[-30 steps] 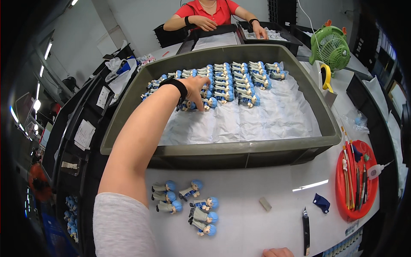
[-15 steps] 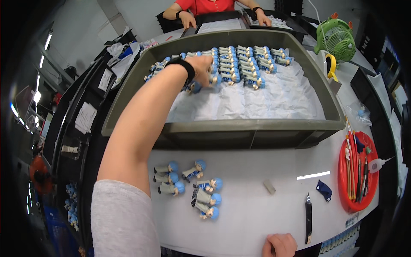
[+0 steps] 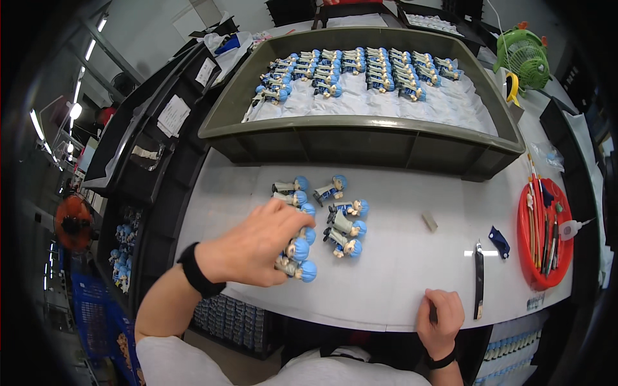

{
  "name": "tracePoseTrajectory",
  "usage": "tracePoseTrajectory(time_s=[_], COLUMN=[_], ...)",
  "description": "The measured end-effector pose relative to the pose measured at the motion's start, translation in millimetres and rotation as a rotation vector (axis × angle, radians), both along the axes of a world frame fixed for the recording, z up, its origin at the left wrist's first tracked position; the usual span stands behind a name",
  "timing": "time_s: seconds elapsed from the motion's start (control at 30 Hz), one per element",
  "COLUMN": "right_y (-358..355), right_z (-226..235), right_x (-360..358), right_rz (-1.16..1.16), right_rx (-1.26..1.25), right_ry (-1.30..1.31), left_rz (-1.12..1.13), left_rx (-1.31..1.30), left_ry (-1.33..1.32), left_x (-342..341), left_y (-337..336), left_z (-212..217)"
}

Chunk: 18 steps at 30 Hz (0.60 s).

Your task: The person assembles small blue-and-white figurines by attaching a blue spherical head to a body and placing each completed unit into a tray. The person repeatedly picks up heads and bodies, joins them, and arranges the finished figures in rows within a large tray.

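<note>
The loose figurines (image 3: 322, 219) lie on the table (image 3: 399, 270), before the bin (image 3: 360, 138) holding rows of figurines (image 3: 360, 67). The tool tray (image 3: 544, 235) sits right of them; the fan (image 3: 523, 48) stands behind it.

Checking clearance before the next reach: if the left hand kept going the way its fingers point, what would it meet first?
The left hand points right across the white table. Its fingertips already touch the blue-haired figurines; just beyond lies the second cluster of figurines. Height above them is unclear.

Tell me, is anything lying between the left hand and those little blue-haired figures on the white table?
Nothing visible does. The left hand is already over the cluster of figures, its fingers touching the nearest ones. The grey tray stands farther back, apart from them.
</note>
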State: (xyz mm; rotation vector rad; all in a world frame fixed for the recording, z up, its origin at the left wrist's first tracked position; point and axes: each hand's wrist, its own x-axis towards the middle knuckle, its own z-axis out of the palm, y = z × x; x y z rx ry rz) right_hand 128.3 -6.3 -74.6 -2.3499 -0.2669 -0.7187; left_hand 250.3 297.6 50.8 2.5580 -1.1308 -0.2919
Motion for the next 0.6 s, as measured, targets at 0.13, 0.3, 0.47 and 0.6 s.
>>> tracePoseTrajectory(time_s=[0.13,0.3,0.47,0.6], right_y=[3,4,1,4], right_z=[0,2,-1,0], right_x=[0,-4,-3,-5], right_rz=[0.002,-0.019,-0.057,-0.035], right_rx=[0.013,0.068,0.083,0.087], right_ry=[-0.056,-0.059,-0.073,-0.087], left_rz=[0.195,0.302,0.094,-0.15], left_rx=[0.155,0.108,0.009,-0.068], left_ry=[0.1,-0.238,-0.355,-0.296], left_x=[-25,-23,-9,18], left_y=[19,13,-30,-62], left_z=[-38,-56,-25,-45])
